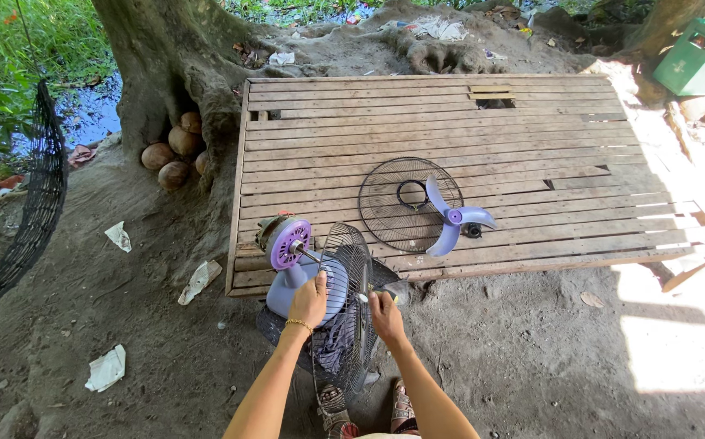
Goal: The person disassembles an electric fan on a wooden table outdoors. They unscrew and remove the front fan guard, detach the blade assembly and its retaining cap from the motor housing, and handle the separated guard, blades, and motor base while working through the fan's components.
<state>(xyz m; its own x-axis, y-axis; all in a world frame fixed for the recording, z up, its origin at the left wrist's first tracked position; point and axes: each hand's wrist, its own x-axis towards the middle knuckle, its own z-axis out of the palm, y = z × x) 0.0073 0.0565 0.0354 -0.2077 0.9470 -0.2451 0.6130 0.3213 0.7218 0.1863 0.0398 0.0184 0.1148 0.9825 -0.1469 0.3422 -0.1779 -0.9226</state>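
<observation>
We count two wire grilles, one flat on the wooden platform [450, 114], and one three-bladed propeller [454, 218] beside it. Our left hand [309, 301] grasps the fan's purple body [291, 280] on the ground; our right hand [385, 313] grips the upright grille [351, 309].

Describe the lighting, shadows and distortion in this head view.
Head view: tree shade covers the wooden platform and both hands, left hand and right hand on the fan guard; sunlit ground at right is overexposed; wide-angle lens bows the platform edges.

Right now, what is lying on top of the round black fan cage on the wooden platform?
The purple fan blade lies partly over the round black fan cage, one wing on its rim. Slats show through; the platform beneath the blade is covered.
</observation>
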